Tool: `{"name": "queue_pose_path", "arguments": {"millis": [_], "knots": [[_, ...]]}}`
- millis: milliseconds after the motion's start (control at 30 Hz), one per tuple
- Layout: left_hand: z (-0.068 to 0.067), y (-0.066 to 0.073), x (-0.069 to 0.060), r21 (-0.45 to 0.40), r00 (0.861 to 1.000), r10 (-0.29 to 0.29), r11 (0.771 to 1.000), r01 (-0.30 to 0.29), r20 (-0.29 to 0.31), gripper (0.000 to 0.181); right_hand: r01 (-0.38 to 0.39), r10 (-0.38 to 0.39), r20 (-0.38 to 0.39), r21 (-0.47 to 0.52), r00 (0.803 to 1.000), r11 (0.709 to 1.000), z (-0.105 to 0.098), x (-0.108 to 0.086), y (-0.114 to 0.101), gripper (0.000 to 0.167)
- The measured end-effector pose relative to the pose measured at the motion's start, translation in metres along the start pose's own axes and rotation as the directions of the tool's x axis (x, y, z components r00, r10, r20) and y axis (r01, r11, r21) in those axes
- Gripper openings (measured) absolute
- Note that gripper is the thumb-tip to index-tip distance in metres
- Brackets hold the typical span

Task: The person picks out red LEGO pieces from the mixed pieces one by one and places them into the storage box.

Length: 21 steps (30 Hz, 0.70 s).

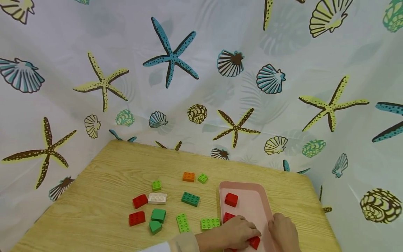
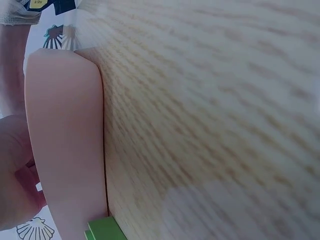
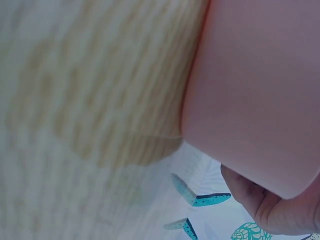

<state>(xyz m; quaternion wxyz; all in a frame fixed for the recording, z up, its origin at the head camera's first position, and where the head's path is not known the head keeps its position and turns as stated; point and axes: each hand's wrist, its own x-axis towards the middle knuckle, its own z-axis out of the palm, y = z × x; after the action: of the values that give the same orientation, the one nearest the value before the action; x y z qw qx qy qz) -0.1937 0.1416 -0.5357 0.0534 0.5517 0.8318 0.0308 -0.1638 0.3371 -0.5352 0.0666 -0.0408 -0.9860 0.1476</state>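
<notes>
A pink tray (image 1: pixel 248 196) stands on the table, holding several red bricks, one (image 1: pixel 231 199) near its far end. My left hand (image 1: pixel 240 231) reaches over the tray's left side, its curled fingers gripping a red brick (image 1: pixel 254 242) inside; the fingertips are partly hidden. On the right side my right hand (image 1: pixel 284 232) holds the tray's rim. The left wrist view has the tray's outer wall (image 2: pixel 65 135) with a hand (image 2: pixel 15 170) behind it. In the right wrist view, fingers (image 3: pixel 280 205) curl at the edge of the tray (image 3: pixel 250 90).
Left of the tray lie light green bricks (image 1: pixel 210 224), a dark green one (image 1: pixel 190 198), a white one (image 1: pixel 157 198), an orange one (image 1: pixel 189 176), two red ones (image 1: pixel 137 218) and green pieces (image 1: pixel 158 215). A patterned curtain (image 1: pixel 201 87) surrounds the wooden table (image 1: pixel 126 168).
</notes>
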Motion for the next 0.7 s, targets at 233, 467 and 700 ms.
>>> {"name": "queue_pose_path", "arguments": {"millis": [233,467,700], "knots": [[-0.004,-0.002,-0.006,0.048,0.999,0.016,0.999,-0.014,-0.048,0.039,0.014,-0.014,-0.031,0.008,0.999,1.0,0.001,-0.001,0.0,0.024],[-0.008,-0.006,-0.012,0.033,0.997,0.003,0.999,-0.001,-0.077,0.038,0.005,-0.005,-0.011,0.006,1.0,1.0,0.002,0.001,0.001,0.024],[-0.014,-0.013,-0.017,0.022,0.991,-0.031,0.999,0.034,-0.128,0.036,0.009,-0.009,-0.014,0.007,1.0,1.0,0.001,0.0,0.0,0.024]]}}
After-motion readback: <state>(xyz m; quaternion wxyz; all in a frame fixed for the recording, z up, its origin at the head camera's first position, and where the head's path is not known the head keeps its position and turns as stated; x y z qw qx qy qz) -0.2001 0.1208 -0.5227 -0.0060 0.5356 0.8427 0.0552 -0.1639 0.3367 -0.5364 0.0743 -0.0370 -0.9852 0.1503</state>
